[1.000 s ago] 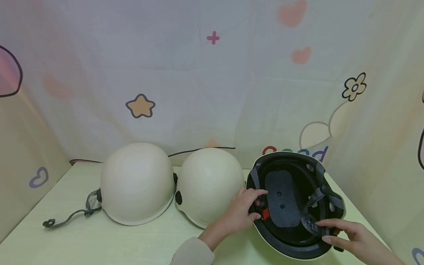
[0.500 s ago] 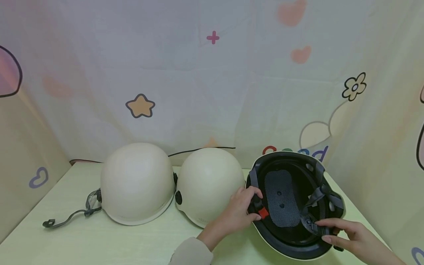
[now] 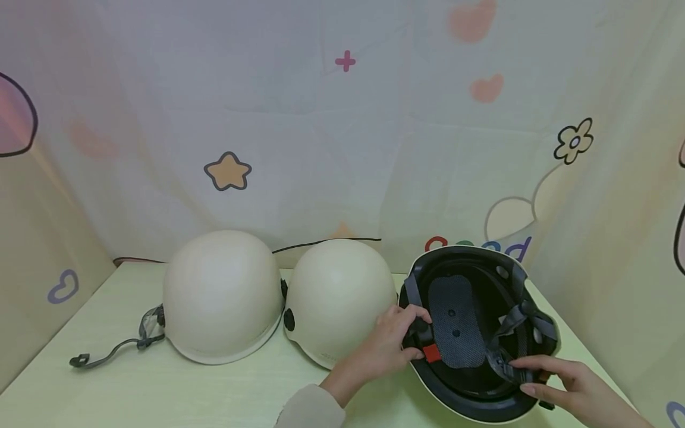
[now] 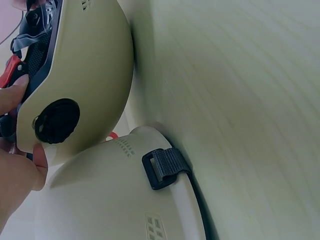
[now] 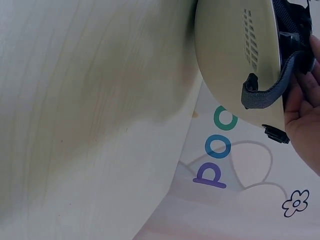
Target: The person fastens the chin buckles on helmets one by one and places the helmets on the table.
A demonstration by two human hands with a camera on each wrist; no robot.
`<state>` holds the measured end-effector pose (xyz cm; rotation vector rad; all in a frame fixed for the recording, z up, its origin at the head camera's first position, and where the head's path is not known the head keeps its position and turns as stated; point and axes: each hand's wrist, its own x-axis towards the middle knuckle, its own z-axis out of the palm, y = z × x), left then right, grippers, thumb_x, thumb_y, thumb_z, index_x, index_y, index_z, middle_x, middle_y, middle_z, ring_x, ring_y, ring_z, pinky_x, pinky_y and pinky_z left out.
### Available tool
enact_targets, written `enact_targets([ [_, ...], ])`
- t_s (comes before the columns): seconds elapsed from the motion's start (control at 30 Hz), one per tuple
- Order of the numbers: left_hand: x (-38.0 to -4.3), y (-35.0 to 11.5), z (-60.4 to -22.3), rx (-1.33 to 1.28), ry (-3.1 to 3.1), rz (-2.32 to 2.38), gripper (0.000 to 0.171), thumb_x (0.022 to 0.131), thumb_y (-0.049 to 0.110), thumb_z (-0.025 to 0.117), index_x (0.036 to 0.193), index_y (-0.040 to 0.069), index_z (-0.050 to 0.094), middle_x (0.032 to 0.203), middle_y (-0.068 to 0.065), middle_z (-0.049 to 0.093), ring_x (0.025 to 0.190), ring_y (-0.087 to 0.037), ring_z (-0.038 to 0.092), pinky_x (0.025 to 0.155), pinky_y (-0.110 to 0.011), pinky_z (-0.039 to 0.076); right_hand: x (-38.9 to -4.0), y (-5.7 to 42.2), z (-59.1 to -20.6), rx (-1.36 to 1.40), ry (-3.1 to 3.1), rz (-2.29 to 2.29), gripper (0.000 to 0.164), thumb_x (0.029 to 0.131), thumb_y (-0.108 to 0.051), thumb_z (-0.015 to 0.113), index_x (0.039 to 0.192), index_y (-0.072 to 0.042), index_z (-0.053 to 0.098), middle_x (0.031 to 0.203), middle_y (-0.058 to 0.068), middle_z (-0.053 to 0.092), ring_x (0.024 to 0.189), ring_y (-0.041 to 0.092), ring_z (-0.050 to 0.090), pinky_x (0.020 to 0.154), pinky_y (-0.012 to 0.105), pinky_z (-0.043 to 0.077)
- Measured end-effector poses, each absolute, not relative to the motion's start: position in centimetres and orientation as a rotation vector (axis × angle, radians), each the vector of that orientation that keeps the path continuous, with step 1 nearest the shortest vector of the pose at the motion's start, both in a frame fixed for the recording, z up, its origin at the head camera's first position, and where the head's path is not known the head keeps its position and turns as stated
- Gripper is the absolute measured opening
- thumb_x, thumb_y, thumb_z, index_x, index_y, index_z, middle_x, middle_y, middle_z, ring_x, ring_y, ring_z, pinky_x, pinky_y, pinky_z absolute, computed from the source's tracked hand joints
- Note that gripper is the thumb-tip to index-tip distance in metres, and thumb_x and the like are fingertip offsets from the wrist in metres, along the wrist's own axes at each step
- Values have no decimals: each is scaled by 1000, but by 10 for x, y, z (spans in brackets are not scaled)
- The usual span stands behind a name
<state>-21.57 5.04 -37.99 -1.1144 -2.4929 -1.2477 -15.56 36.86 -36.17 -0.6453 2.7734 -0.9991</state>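
The upturned helmet (image 3: pixel 484 312), a smooth cream shell with black lining and a mesh-textured oblong pad (image 3: pixel 455 321), lay on the pale wood-grained desk (image 3: pixel 198 398). At its left rim, the left grip (image 3: pixel 393 337) pinched a red-tabbed plastic buckle (image 3: pixel 432 353); at its near-right rim, the right grip (image 3: pixel 567 378) pinched dark webbing (image 3: pixel 505 368). Left of it sat two domed helmets (image 3: pixel 339 297).

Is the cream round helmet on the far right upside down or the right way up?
Upside down. The cream, rounded hard-shell helmet has its black padded inside facing up and its dome toward the pale wood-grained table.
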Motion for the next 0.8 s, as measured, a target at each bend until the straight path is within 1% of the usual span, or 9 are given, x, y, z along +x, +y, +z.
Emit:
enact_targets([
  [0.07,-215,52,-380,-1107,-2491,-1264,50,76,7,74,114,21,45,106,1,48,99,-11,41,89,-33,32,-155,367,-361,-626,2788,-983,28,89,-12,59,116,-4,59,88,-11,53,74,3,45,53,25,39],
  [0.17,-214,53,-380,-1088,-2479,-1279,50,76,7,74,114,20,43,104,1,47,99,-11,41,89,-33,30,-154,361,-361,-646,2818,-994,27,87,-10,60,114,-3,60,89,-14,54,73,3,46,52,24,39],
  [0.33,-213,56,-381,-1044,-2445,-1302,52,75,8,75,112,19,41,102,1,49,97,-11,42,84,-30,29,-152,347,-361,-719,2848,-1049,26,85,-6,62,111,-4,61,79,-9,53,66,6,48,48,25,38],
  [0.43,-213,57,-381,-1021,-2436,-1309,53,74,7,75,112,19,40,102,1,49,95,-12,42,82,-29,28,-151,337,-360,-786,2874,-1098,26,83,-4,63,109,-3,61,84,-12,55,66,7,48,49,23,41],
  [0.5,-213,58,-381,-1009,-2436,-1308,53,74,7,75,113,18,40,103,1,48,95,-12,42,81,-28,28,-152,330,-361,-869,2921,-1144,27,80,-1,66,107,-6,62,89,-12,57,68,7,49,51,22,43],
  [0.57,-212,59,-381,-994,-2438,-1319,54,74,7,75,113,18,40,104,1,47,95,-12,42,81,-28,28,-151,322,-361,-909,2981,-1161,29,78,2,68,105,-6,63,93,-12,58,70,7,49,54,21,44],
  [0.6,-212,60,-381,-986,-2438,-1327,54,74,7,75,113,18,40,104,1,47,95,-13,41,81,-28,28,-151,319,-360,-928,3013,-1173,31,76,2,69,105,-7,63,93,-10,58,70,7,49,54,20,44],
  [0.8,-213,61,-382,-985,-2417,-1271,55,74,7,75,115,17,40,105,0,50,96,-14,42,81,-28,29,-149,301,-353,-903,3119,-1197,36,68,4,75,101,-3,63,92,-7,58,72,7,50,60,16,46],
])
